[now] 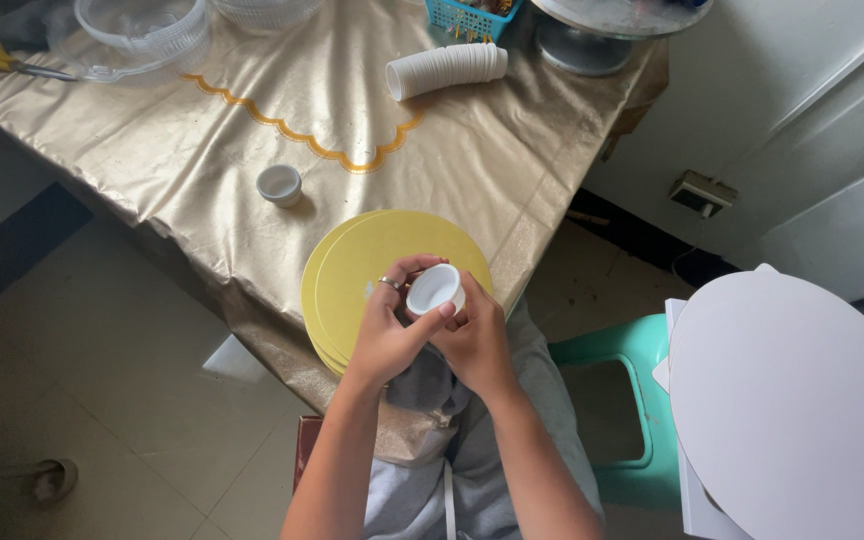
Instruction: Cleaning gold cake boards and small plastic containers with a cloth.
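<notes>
- Holding a small white paper cup between both hands, the left hand and right hand are closing their fingers around it, just above the stack of round yellow cake boards.
- Standing apart beyond the boards, one matching white cup is already separated.
- Lying farther beyond, a nested sleeve of white cups is waiting, so most looks left to do.

Round boards overhang the tabletop's near edge; a single cup sits behind them, stacked cups farther back.

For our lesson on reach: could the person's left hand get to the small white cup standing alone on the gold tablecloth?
Probably yes. The lone cup stands beyond the yellow boards with bare cloth between, but the left hand is occupied holding another white cup.
</notes>
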